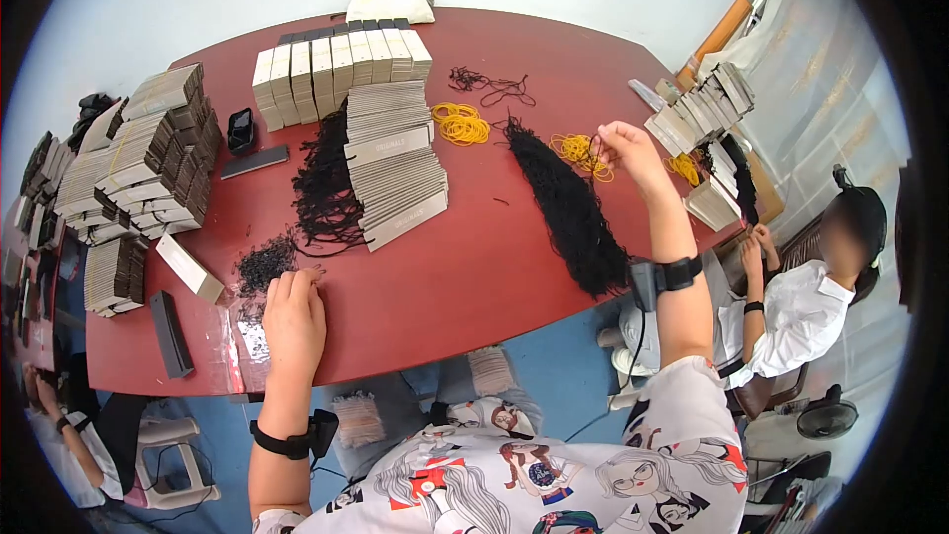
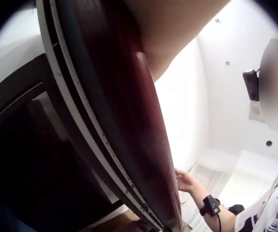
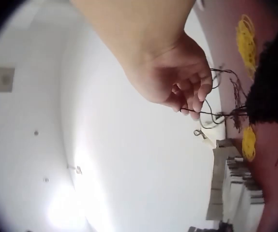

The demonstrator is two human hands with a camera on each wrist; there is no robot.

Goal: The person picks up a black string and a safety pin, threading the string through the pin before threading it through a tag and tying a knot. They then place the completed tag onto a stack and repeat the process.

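My right hand (image 1: 629, 154) is raised over the right side of the table and pinches a thin black cord (image 3: 211, 113) between thumb and fingertips. In the right wrist view the cord runs from the fingertips toward the long black bundle of cords (image 1: 565, 206). My left hand (image 1: 295, 321) is at the table's front left, fingers bent downward beside a heap of small black pieces (image 1: 265, 262). Its fingertips are mostly hidden, and I cannot tell whether they hold anything. The left wrist view shows forearm and table edge, not these fingers.
Stacked pale cards (image 1: 395, 163) stand mid-table beside another black cord bundle (image 1: 331, 188). Yellow rubber bands (image 1: 461, 125) lie farther back. Tall card stacks (image 1: 148, 153) fill the left. A clear plastic bag (image 1: 237, 341) lies near the front edge. A seated person (image 1: 806, 307) is at the right.
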